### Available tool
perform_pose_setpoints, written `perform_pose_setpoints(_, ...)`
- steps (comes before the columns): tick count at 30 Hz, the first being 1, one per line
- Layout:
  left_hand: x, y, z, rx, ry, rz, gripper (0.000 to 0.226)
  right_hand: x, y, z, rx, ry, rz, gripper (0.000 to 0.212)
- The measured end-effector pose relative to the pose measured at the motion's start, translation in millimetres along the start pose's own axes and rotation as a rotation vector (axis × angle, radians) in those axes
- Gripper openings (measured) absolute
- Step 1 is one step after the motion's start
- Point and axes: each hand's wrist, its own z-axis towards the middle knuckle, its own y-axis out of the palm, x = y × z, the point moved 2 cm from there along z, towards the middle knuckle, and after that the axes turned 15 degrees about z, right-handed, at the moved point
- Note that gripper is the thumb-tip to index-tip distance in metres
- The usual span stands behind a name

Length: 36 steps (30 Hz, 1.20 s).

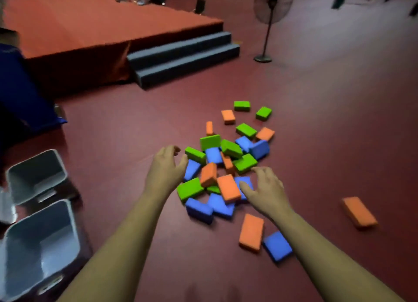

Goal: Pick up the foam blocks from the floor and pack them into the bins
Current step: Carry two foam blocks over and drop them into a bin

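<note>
A pile of several green, blue and orange foam blocks (228,163) lies on the dark red floor. My left hand (166,168) hovers at the pile's left edge, fingers loosely curled, holding nothing. My right hand (264,188) reaches over the pile's near right side, fingers spread beside an orange block (229,188). Closer to me lie an orange block (251,232) and a blue block (277,245) side by side. One orange block (359,211) lies apart at the right. Two grey bins stand at the left, one farther (15,181), one nearer (72,231); both look empty.
A red-carpeted stage (90,25) with grey steps (183,57) rises beyond the pile. A standing fan (270,16) is at the back right. A person in blue clothing (18,86) is at the far left, near the bins.
</note>
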Motion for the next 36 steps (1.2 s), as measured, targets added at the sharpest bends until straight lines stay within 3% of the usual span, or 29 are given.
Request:
perform_pose_setpoints(2, 64, 46, 10, -0.050, 0.063, -0.021, 0.021, 57, -46, 8, 0.063, 0.061, -0.016, 0.057)
perform_pose_setpoints(7, 195, 146, 24, -0.173, 0.131, -0.088, 0.015, 181, -148, 34, 0.116, 0.177, -0.079, 0.057)
perform_pose_setpoints(12, 248, 204, 29, -0.254, 0.104, -0.096, 0.017, 239, -194, 88, 0.068, 0.213, -0.117, 0.058)
perform_pose_setpoints(22, 184, 272, 92, -0.297, -0.148, -0.021, 0.011, 232, -121, 246, -0.142, 0.099, -0.127, 0.059)
perform_pose_setpoints(31, 144, 353, 284, -0.288, -0.135, 0.029, 0.014, 232, -42, 393, -0.276, 0.090, -0.204, 0.057)
perform_pose_setpoints(36, 111, 423, 346, -0.324, -0.176, 0.048, 0.016, 260, 21, 466, -0.394, 0.125, -0.251, 0.063)
